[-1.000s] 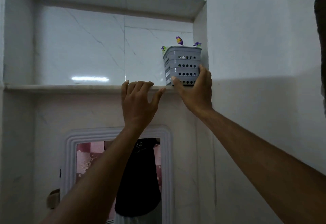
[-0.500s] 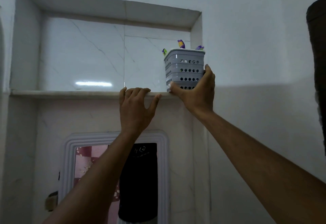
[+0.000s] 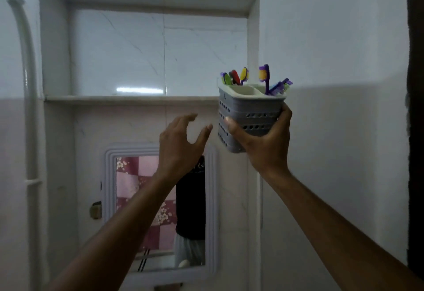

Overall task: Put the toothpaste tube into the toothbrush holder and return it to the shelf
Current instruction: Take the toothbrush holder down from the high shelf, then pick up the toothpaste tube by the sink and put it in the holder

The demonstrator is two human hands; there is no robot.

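Right hand (image 3: 263,146) clamps grey perforated plastic toothbrush holder (image 3: 249,116), right of centre: light, rigid; grip lower walls. Left hand (image 3: 177,148) open, empty.

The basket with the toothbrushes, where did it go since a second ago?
The right hand lifted the toothbrush holder off the shelf and now holds it in the air. The left hand let go of the shelf edge and opened. The toothbrushes stayed inside.
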